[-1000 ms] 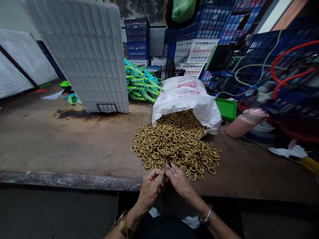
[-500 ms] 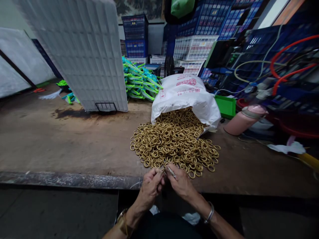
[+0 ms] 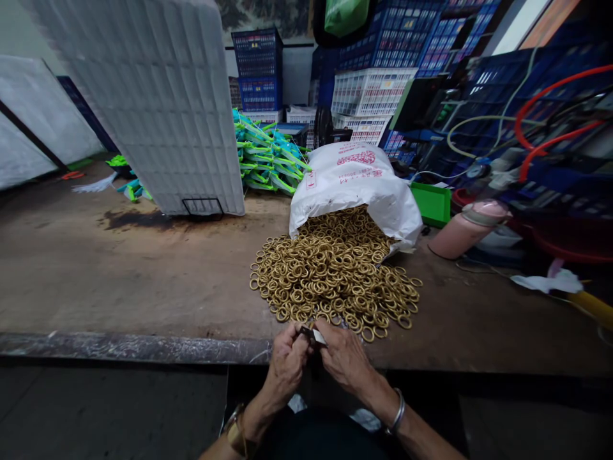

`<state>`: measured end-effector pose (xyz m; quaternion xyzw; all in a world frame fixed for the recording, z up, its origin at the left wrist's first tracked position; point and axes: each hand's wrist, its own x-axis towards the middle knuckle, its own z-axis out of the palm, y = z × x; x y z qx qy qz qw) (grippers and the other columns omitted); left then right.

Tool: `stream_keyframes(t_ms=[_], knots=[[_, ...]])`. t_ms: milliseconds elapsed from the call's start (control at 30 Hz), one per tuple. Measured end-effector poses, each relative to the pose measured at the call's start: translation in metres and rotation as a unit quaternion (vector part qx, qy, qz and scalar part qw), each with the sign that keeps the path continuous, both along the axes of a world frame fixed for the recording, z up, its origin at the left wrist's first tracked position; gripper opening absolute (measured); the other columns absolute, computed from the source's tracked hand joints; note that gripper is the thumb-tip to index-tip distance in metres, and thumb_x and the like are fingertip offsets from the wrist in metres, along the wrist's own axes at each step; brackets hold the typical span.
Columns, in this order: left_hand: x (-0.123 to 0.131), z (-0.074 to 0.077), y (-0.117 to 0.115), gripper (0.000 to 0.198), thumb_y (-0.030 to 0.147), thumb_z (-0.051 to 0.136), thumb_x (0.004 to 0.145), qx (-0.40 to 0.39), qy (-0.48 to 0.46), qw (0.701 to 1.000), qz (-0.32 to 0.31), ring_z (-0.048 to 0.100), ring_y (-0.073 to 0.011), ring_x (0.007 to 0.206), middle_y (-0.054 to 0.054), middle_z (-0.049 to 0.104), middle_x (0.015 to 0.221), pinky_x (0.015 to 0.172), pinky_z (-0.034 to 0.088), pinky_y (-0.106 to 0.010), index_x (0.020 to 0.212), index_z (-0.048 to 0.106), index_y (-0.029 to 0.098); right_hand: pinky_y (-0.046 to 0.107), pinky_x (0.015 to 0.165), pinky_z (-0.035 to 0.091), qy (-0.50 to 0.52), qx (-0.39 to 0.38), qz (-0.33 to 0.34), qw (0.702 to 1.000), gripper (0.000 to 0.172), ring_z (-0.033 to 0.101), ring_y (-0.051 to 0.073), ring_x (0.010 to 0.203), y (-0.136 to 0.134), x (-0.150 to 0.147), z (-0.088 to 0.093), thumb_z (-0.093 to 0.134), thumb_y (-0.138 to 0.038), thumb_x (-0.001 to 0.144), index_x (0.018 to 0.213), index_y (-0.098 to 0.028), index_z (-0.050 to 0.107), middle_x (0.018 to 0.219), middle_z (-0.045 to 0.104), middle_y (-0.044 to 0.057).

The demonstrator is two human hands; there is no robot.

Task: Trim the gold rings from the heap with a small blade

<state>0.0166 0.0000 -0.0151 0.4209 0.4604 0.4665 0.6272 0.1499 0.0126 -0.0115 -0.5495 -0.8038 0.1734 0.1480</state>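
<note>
My left hand (image 3: 286,361) and my right hand (image 3: 345,358) meet at the near edge of the table, fingers pinched together around a small dark and silvery piece (image 3: 312,336) held between them. What that piece is I cannot make out. Just beyond my fingertips lies a heap of brass-coloured rings (image 3: 332,275), spilling from the mouth of a white sack (image 3: 357,182) lying on its side. A bracelet sits on each wrist.
A white grid panel (image 3: 158,102) stands upright at the back left. Green and teal bundles (image 3: 265,156) lie behind the sack. A green tray (image 3: 433,203), a pink flask (image 3: 467,230), stacked crates (image 3: 371,96) and hoses crowd the right. The brown table (image 3: 119,275) stretches left.
My hands have drawn slightly nearer to me and closer together. The small piece between the fingers has turned and now lies flatter.
</note>
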Motion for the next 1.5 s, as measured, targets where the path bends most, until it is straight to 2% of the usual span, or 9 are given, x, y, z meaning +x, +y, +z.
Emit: stream_keyframes(t_ms=[167, 267, 333, 500, 700, 933, 1167, 1333, 1500], knots=[[0.000, 0.008, -0.012, 0.032, 0.047, 0.052, 0.077, -0.014, -0.007, 0.999, -0.037, 0.029, -0.0042, 0.040, 0.006, 0.042, 0.049, 0.040, 0.021, -0.019, 0.069, 0.049, 0.016, 0.026, 0.052, 0.023, -0.063, -0.025, -0.049, 0.996, 0.021, 0.053, 0.015, 0.057, 0.011, 0.015, -0.008, 0.036, -0.008, 0.075, 0.085, -0.018, 0.052, 0.065, 0.061, 0.003], [-0.001, 0.013, -0.016, 0.031, 0.046, 0.054, 0.077, -0.067, -0.085, 0.992, -0.063, 0.028, -0.0031, 0.037, 0.006, 0.044, 0.050, 0.037, 0.018, -0.018, 0.074, 0.050, 0.016, 0.026, 0.053, 0.024, -0.076, -0.011, -0.093, 0.993, 0.019, 0.054, 0.015, 0.058, 0.017, 0.027, -0.011, 0.034, -0.013, 0.081, 0.084, -0.018, 0.052, 0.066, 0.062, 0.004], [-0.001, 0.013, -0.014, 0.031, 0.047, 0.055, 0.075, -0.122, -0.157, 0.979, -0.048, 0.029, -0.0024, 0.038, 0.005, 0.047, 0.055, 0.036, 0.017, -0.017, 0.073, 0.047, 0.017, 0.025, 0.053, 0.025, -0.066, 0.011, -0.103, 0.992, 0.018, 0.055, 0.015, 0.060, 0.018, 0.029, -0.014, 0.035, -0.015, 0.082, 0.084, -0.018, 0.053, 0.066, 0.062, 0.004], [-0.005, 0.007, -0.006, 0.033, 0.045, 0.061, 0.070, -0.167, -0.212, 0.963, 0.001, 0.038, -0.0028, 0.042, 0.000, 0.055, 0.068, 0.036, 0.020, -0.016, 0.068, 0.045, 0.015, 0.026, 0.053, 0.025, -0.052, 0.053, -0.127, 0.989, 0.012, 0.058, 0.015, 0.060, 0.018, 0.016, -0.023, 0.041, -0.019, 0.082, 0.087, -0.020, 0.052, 0.069, 0.065, 0.002], [-0.012, -0.001, -0.006, 0.029, 0.036, 0.066, 0.067, -0.207, -0.273, 0.940, -0.003, 0.040, -0.0039, 0.040, 0.005, 0.051, 0.059, 0.036, 0.021, -0.015, 0.084, 0.049, 0.019, 0.027, 0.054, 0.023, -0.090, 0.025, -0.156, 0.983, 0.010, 0.062, 0.018, 0.064, 0.021, 0.004, -0.023, 0.045, -0.019, 0.082, 0.092, -0.020, 0.050, 0.071, 0.067, 0.003], [-0.011, -0.010, -0.001, 0.032, 0.034, 0.074, 0.059, -0.260, -0.307, 0.916, 0.006, 0.053, -0.0077, 0.053, 0.000, 0.058, 0.067, 0.040, 0.028, -0.015, 0.073, 0.055, 0.014, 0.027, 0.055, 0.025, -0.059, 0.017, -0.147, 0.987, 0.015, 0.062, 0.018, 0.068, 0.021, 0.006, -0.023, 0.044, -0.013, 0.081, 0.092, -0.021, 0.049, 0.075, 0.066, 0.001], [-0.006, -0.008, -0.001, 0.039, 0.040, 0.073, 0.060, -0.263, -0.314, 0.912, 0.013, 0.042, -0.0036, 0.042, 0.006, 0.046, 0.053, 0.036, 0.019, -0.014, 0.060, 0.042, 0.015, 0.027, 0.056, 0.027, -0.087, 0.016, -0.155, 0.984, 0.027, 0.062, 0.020, 0.068, 0.021, 0.006, -0.023, 0.044, -0.016, 0.082, 0.109, -0.019, 0.046, 0.075, 0.067, 0.005], [0.000, -0.010, -0.002, 0.043, 0.049, 0.069, 0.060, -0.252, -0.267, 0.930, 0.027, 0.033, -0.0018, 0.035, 0.009, 0.040, 0.049, 0.035, 0.015, -0.014, 0.064, 0.040, 0.017, 0.026, 0.054, 0.025, -0.086, 0.014, -0.143, 0.986, 0.019, 0.060, 0.017, 0.061, 0.025, 0.010, -0.026, 0.042, -0.017, 0.082, 0.094, -0.021, 0.055, 0.070, 0.067, 0.004], [0.005, -0.009, -0.003, 0.038, 0.048, 0.065, 0.065, -0.171, -0.175, 0.969, 0.024, 0.034, -0.0032, 0.037, 0.010, 0.041, 0.051, 0.034, 0.019, -0.014, 0.080, 0.044, 0.019, 0.024, 0.053, 0.029, 0.042, 0.007, -0.132, 0.990, 0.023, 0.052, 0.014, 0.055, 0.029, 0.018, -0.028, 0.037, -0.021, 0.083, 0.078, -0.020, 0.059, 0.061, 0.062, 0.002]])
